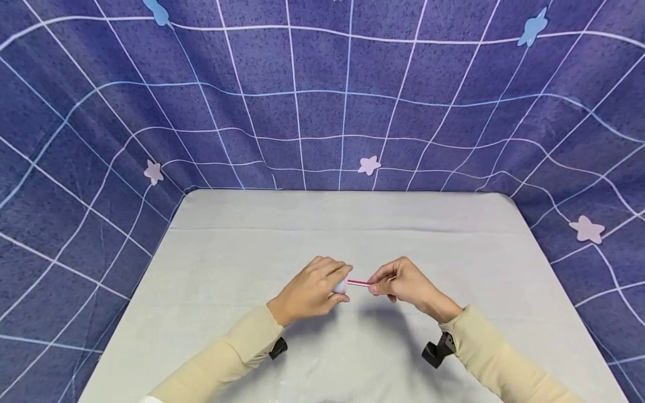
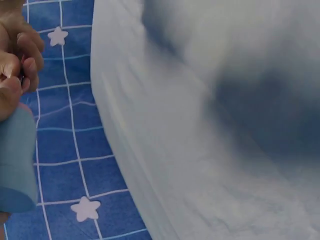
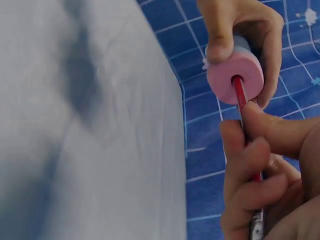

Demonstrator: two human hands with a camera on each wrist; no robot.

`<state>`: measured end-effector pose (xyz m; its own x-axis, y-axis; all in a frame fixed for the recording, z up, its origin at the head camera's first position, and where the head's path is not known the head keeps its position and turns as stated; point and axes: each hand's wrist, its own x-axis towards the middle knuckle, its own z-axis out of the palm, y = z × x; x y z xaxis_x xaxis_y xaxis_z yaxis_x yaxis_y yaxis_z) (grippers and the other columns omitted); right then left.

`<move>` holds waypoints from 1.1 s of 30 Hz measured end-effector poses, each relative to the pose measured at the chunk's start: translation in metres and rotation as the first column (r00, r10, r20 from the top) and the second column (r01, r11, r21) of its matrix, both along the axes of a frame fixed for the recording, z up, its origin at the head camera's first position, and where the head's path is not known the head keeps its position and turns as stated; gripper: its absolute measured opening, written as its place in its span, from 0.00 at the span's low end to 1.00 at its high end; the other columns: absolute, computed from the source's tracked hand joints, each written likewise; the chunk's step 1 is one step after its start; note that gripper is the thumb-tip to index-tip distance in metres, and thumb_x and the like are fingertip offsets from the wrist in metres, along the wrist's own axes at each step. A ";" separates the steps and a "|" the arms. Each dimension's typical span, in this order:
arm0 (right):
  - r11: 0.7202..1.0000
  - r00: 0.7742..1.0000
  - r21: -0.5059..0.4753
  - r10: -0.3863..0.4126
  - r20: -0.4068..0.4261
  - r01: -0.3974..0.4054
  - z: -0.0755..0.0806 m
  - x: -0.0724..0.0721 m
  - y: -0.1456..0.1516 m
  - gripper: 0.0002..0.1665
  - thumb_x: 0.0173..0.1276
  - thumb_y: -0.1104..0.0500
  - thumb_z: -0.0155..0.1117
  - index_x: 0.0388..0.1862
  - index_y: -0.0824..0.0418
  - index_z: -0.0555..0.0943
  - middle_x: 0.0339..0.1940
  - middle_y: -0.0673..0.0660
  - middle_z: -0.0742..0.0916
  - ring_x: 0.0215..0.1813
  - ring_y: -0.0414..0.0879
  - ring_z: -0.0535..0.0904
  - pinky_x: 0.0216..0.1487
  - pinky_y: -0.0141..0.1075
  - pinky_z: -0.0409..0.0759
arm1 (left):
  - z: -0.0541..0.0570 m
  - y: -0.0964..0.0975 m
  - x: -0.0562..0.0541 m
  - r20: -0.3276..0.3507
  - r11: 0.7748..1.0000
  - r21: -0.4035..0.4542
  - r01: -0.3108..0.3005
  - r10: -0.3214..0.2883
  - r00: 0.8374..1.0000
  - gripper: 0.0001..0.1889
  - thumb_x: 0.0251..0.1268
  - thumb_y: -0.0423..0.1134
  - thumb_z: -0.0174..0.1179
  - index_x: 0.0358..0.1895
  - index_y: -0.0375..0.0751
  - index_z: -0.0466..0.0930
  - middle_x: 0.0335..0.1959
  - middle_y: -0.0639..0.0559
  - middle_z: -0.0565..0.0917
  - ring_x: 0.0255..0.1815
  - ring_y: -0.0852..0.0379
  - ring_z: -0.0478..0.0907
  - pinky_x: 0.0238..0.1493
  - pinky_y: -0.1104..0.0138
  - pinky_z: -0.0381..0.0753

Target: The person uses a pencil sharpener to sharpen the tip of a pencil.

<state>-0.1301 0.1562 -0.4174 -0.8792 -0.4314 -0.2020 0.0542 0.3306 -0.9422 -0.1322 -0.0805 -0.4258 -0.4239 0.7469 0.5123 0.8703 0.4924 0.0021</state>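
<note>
My left hand (image 1: 311, 288) grips a pencil sharpener (image 1: 340, 287) with a light blue body and a round pink end (image 3: 222, 82). In the left wrist view the blue body (image 2: 17, 160) widens toward its base. A red pencil (image 1: 359, 283) with a pale stripe sits in the hole at the middle of the pink end, its tip hidden inside. My right hand (image 1: 405, 282) pinches the pencil between thumb and fingers, close to the sharpener. In the right wrist view a silvery part shows at the pencil's rear. Both hands are held above the table.
A pale cloth covers the table (image 1: 353, 224). Blue curtains (image 1: 322, 112) with a grid pattern and stars hang behind it and at both sides. Dark wrist cameras, one of them the right camera (image 1: 438, 350), sit under the beige sleeves (image 1: 504, 358).
</note>
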 end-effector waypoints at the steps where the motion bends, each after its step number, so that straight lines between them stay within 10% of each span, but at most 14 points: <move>1: 1.000 0.999 0.013 0.006 -0.046 -0.006 0.000 0.000 0.000 0.11 0.56 0.66 0.68 0.37 0.73 0.84 0.21 0.55 0.85 0.17 0.37 0.70 0.16 0.29 0.70 | 0.001 0.000 0.000 0.031 1.000 -0.006 -0.010 0.010 0.999 0.29 0.50 0.49 0.71 0.51 0.32 0.80 0.45 0.46 0.85 0.46 0.53 0.80 0.52 0.63 0.78; 7: 0.992 0.917 0.112 -0.002 -0.399 0.051 -0.004 0.001 -0.003 0.11 0.52 0.67 0.73 0.36 0.64 0.83 0.24 0.54 0.86 0.23 0.36 0.78 0.24 0.30 0.78 | 0.016 -0.001 -0.006 0.260 0.995 -0.045 -0.084 0.093 0.961 0.29 0.52 0.48 0.70 0.54 0.31 0.78 0.48 0.44 0.84 0.51 0.50 0.81 0.56 0.60 0.77; 11: 0.984 0.755 0.121 -0.022 -0.655 0.133 -0.010 0.005 -0.005 0.13 0.48 0.68 0.75 0.33 0.59 0.83 0.27 0.50 0.87 0.28 0.35 0.80 0.28 0.27 0.79 | 0.026 0.000 -0.010 0.403 0.992 -0.043 -0.114 0.122 0.907 0.29 0.53 0.47 0.69 0.54 0.31 0.78 0.47 0.43 0.84 0.50 0.50 0.81 0.55 0.59 0.78; 16: 0.977 0.446 0.059 -0.039 -0.894 0.204 -0.015 0.005 -0.004 0.12 0.49 0.68 0.75 0.32 0.58 0.82 0.28 0.47 0.86 0.28 0.37 0.80 0.28 0.28 0.77 | 0.035 0.002 -0.014 0.565 0.991 0.003 -0.133 0.108 0.818 0.26 0.54 0.46 0.69 0.53 0.32 0.79 0.43 0.46 0.85 0.37 0.58 0.80 0.40 0.67 0.80; 20: 0.960 0.139 0.031 -0.008 -0.990 0.277 -0.015 0.001 -0.004 0.01 0.61 0.61 0.68 0.31 0.57 0.84 0.28 0.47 0.86 0.29 0.41 0.82 0.30 0.33 0.78 | 0.040 0.001 -0.018 0.681 0.987 0.051 -0.155 0.079 0.728 0.21 0.55 0.45 0.69 0.50 0.37 0.82 0.33 0.51 0.85 0.27 0.63 0.75 0.29 0.73 0.75; 23: 0.945 -0.116 -0.006 0.033 -0.993 0.326 -0.014 -0.003 -0.004 0.09 0.67 0.57 0.62 0.31 0.58 0.86 0.27 0.49 0.87 0.28 0.44 0.82 0.32 0.37 0.80 | 0.044 -0.001 -0.021 0.763 0.986 0.066 -0.151 0.047 0.645 0.19 0.57 0.45 0.67 0.48 0.39 0.83 0.31 0.55 0.85 0.32 0.64 0.78 0.36 0.71 0.78; 26: 0.950 -0.273 -0.027 0.062 -0.960 0.310 -0.013 -0.005 -0.004 0.11 0.68 0.59 0.60 0.30 0.61 0.86 0.26 0.51 0.87 0.28 0.45 0.82 0.34 0.39 0.82 | 0.046 -0.003 -0.022 0.819 0.988 0.073 -0.134 0.018 0.574 0.17 0.59 0.44 0.66 0.48 0.39 0.83 0.35 0.56 0.87 0.42 0.60 0.81 0.49 0.65 0.79; 29: 0.968 -0.290 -0.007 0.069 -0.955 0.252 -0.013 -0.004 -0.004 0.11 0.69 0.61 0.59 0.30 0.63 0.86 0.25 0.52 0.86 0.25 0.44 0.81 0.30 0.36 0.81 | 0.047 -0.003 -0.021 0.825 0.990 0.061 -0.126 0.021 0.564 0.16 0.59 0.43 0.66 0.48 0.38 0.83 0.39 0.54 0.87 0.47 0.59 0.81 0.52 0.64 0.77; 31: 0.978 -0.233 0.025 0.074 -0.970 0.207 -0.014 -0.002 -0.005 0.12 0.70 0.62 0.57 0.30 0.65 0.85 0.25 0.52 0.85 0.23 0.43 0.80 0.27 0.33 0.81 | 0.045 -0.001 -0.019 0.805 0.990 0.056 -0.132 0.034 0.592 0.16 0.57 0.42 0.67 0.47 0.37 0.84 0.41 0.52 0.87 0.43 0.60 0.80 0.49 0.66 0.78; 33: 0.984 -0.121 0.066 0.087 -0.989 0.169 -0.015 0.002 -0.005 0.13 0.71 0.62 0.56 0.31 0.65 0.84 0.25 0.52 0.84 0.22 0.41 0.79 0.25 0.30 0.79 | 0.043 0.000 -0.015 0.764 0.990 0.045 -0.137 0.054 0.643 0.17 0.55 0.41 0.68 0.47 0.37 0.83 0.36 0.51 0.87 0.35 0.60 0.79 0.40 0.68 0.79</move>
<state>-0.1281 0.1511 -0.4321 -0.1638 -0.4685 0.8681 -0.8726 0.4793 0.0940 -0.1474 -0.0807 -0.3826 -0.7611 0.6475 0.0394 0.4902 0.5344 0.6885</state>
